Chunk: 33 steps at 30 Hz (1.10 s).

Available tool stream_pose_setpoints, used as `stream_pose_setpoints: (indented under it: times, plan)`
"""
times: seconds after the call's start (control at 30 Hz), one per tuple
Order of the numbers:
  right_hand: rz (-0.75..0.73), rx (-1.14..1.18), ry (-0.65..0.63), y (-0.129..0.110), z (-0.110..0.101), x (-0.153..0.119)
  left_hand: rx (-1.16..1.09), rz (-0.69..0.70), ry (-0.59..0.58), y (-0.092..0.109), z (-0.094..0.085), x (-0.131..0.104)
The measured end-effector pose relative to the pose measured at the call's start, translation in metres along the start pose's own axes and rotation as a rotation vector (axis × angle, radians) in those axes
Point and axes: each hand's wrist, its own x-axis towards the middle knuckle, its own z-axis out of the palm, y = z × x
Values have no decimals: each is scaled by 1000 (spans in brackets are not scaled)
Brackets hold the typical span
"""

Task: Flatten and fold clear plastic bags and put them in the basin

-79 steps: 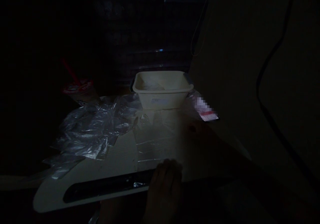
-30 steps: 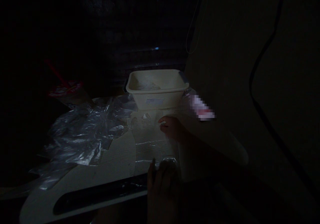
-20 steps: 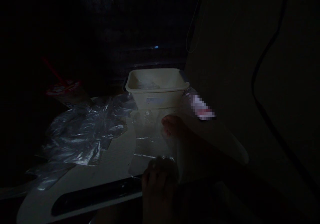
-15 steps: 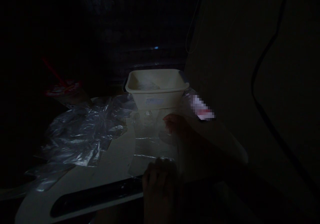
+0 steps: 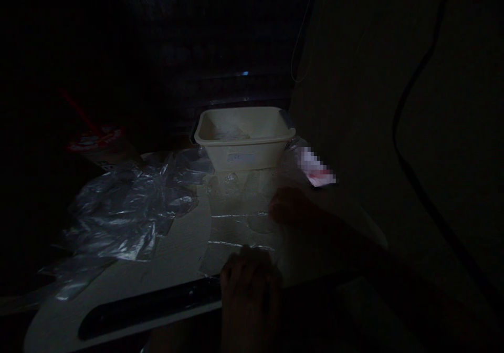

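Note:
In dim light, my left hand (image 5: 250, 279) rests at the near edge of the pale table, its fingers curled at the lower end of a flat clear plastic bag (image 5: 236, 229). What those fingers hold, if anything, is too dark to tell. My right hand (image 5: 289, 206) is over the bag's right side, fingers bent; shadow hides whether anything is in them. Beyond both hands stands a cream plastic tub (image 5: 248, 156) with a label on its front and something clear inside. A crumpled heap of clear plastic bags (image 5: 126, 211) lies to the left.
A cup (image 5: 106, 151) with a red straw stands at the back left. Behind the right hand lies a pixelated packet (image 5: 315, 168). A dark slot (image 5: 149, 311) runs along the near edge of the table (image 5: 177, 253). A dark cable (image 5: 397, 116) hangs on the right.
My right hand has moved slightly right and nearer, and its fingers look more curled. My left hand has barely moved. The view has shifted a little.

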Motion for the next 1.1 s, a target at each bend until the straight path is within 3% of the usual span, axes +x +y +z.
stream_pose_setpoints:
  times: [0.1,0.17,0.33,0.5,0.7,0.9,1.1]
  plan:
    - [-22,-34,-56,-4,0,8,4,46,-83,0,-3,2]
    - [-41,5,-81,-3,2,12,20,49,-69,1,-6,4]
    - [9,71,-19,0,8,16,4,47,-88,-1,-6,2]
    - [33,51,-21,-6,4,13,-37,-21,-11,-1,-1,-2]
    - [-66,-30,-92,-6,3,13,-29,-16,5,-2,3,-4]
    - [-2,46,8,1,12,17,24,-1,15,-2,1,-4]
    - [-9,-33,144,0,19,16,118,9,-135,-5,-7,-5]
